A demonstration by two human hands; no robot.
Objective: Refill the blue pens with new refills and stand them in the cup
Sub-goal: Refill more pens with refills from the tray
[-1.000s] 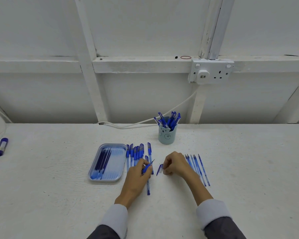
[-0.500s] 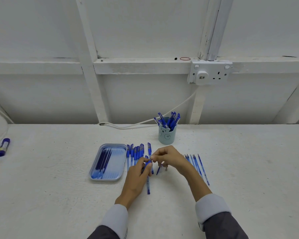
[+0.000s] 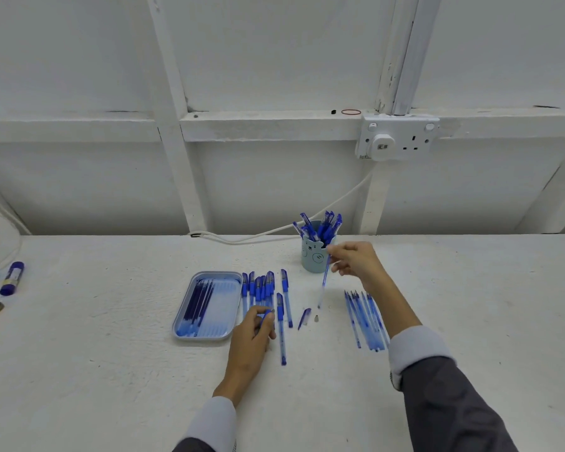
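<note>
The refill (image 3: 323, 282) hangs from the R hand (image 3: 356, 264), pinched at its top betw. thumb & forefinger, other fingers loosely fanned. Wrist is raised; forearm slants back to lower right. The refill's top sits just beside the cup (image 3: 311, 260), at its right wall. Its long axis is near upright in view: blue half up, clear half down, tip toward the person & the table (image 3: 111, 353). Can't tell if the tip touches down.

L hand (image 3: 252, 334) lies low, front-left of cup, fingers curled round a blue barrel (image 3: 267, 315).

Half a sec ago both hands met at the barrel in front of cup. Now R has drawn off to the cup w/ the refill, and L has dropped back.

In front of cup: cap (image 3: 304, 318) & tip piece (image 3: 316, 319), just apart. Front-left: pens (image 3: 261, 288) in a row, a lone pen (image 3: 281, 334) lengthwise by L hand, then the tray (image 3: 224, 308). Front-right: loose refills (image 3: 362, 318). In cup: stood pens (image 3: 320, 225).
</note>
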